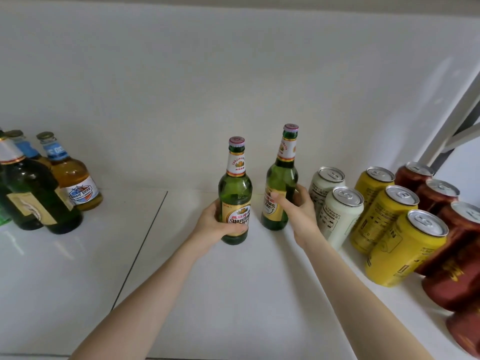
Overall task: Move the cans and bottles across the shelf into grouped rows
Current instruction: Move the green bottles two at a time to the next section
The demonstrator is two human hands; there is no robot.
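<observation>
Nearest to me, two bare forearms are reaching in from the bottom of the frame over the white shelf [233, 294], which is lying open between them. At the lower right, the red cans [457, 276] are standing in a row running away from the front edge. The yellow cans [405, 245] are lining up just left of them and the white cans [340, 216] beyond those.

A little farther in, at centre frame, the left hand [215, 227] is curling round the label of one green bottle [235, 193], which is standing upright. The right hand [301, 216] is wrapping round the lower body of the second green bottle [281, 178], which is leaning slightly to the right, close to the nearest white can. I cannot tell whether the bases are resting on the shelf or hanging just above it.

It looks as though both bottles are being carried across together. The next move is probably calling for a leftward sweep toward the standing bottles [39, 198] at the left edge of the frame, keeping both upright and apart so the glass is not knocking.

The way there is running over a dark seam [145, 242] in the shelf. Farthest off, the white back wall [233, 87] is closing the shelf, and a slanting brace [452, 120] is crossing the upper right.
</observation>
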